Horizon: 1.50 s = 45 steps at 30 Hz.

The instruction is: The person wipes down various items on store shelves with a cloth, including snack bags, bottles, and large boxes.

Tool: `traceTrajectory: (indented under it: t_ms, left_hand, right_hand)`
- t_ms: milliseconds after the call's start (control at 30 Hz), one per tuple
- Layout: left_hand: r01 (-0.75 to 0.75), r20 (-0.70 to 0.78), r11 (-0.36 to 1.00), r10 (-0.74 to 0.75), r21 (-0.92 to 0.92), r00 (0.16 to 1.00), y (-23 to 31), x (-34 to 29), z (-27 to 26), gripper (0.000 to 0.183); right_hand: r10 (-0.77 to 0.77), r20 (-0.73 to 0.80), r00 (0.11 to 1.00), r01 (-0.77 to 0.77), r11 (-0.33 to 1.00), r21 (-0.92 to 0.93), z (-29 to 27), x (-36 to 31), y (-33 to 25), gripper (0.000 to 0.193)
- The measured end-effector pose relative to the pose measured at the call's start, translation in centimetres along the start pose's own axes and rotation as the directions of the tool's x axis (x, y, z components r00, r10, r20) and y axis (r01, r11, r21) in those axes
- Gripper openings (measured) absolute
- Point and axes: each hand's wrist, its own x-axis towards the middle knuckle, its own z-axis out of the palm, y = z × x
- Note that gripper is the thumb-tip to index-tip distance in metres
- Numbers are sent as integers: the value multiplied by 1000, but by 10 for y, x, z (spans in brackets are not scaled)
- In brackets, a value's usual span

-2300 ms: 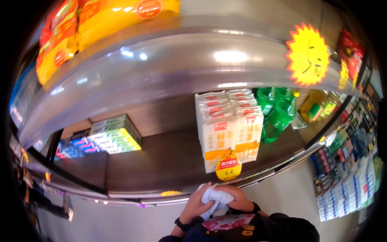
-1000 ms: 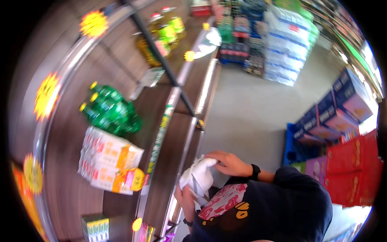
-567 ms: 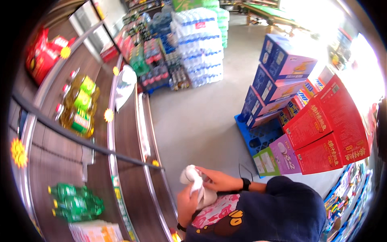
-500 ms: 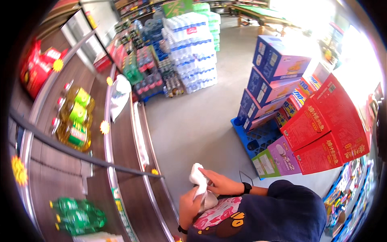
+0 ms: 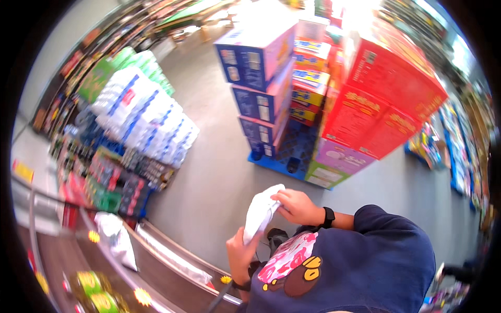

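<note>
A white cloth (image 5: pixel 261 213) is stretched between my two hands in front of my body. My left hand (image 5: pixel 241 254) closes on its lower end, slightly blurred. The upper right corner is pinched by my right hand (image 5: pixel 299 207), thumb and fingers together. The cloth hangs above the grey floor, apart from the shelf and the boxes. A dark shoe (image 5: pixel 277 238) shows just below it.
Blue-and-pink cartons (image 5: pixel 254 68) and red cartons (image 5: pixel 360 117) are stacked on a blue pallet (image 5: pixel 284 168) ahead. Wrapped bottle packs (image 5: pixel 148 117) stand at left. A brown shelf (image 5: pixel 175 284) holds oil bottles (image 5: pixel 99 292) and a white bag (image 5: pixel 116 237).
My view has turned right, so the cartons sit nearer the middle and the shelf has shifted to the lower left. The bunched cloth is now spread wider between my hands.
</note>
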Motion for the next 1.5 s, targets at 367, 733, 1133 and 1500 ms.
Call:
traceTrajectory:
  t_ms: [367, 733, 1133, 1500]
  left_hand:
    - [-799, 189, 591, 777, 105, 600, 123, 192, 124, 36]
    - [-891, -388, 311, 816, -331, 429, 299, 282, 177, 47]
    - [-605, -197, 341, 735, -719, 648, 238, 312, 283, 51]
    - [-764, -297, 48, 904, -643, 307, 263, 375, 245, 28]
  right_hand:
    - [90, -729, 678, -441, 844, -306, -126, -24, 5, 46]
    - [-514, -717, 472, -549, 465, -695, -276, 47, 45, 46]
    - [-425, -682, 595, -639, 264, -722, -225, 56, 167, 40]
    - [245, -777, 580, -635, 733, -243, -215, 33, 218, 37]
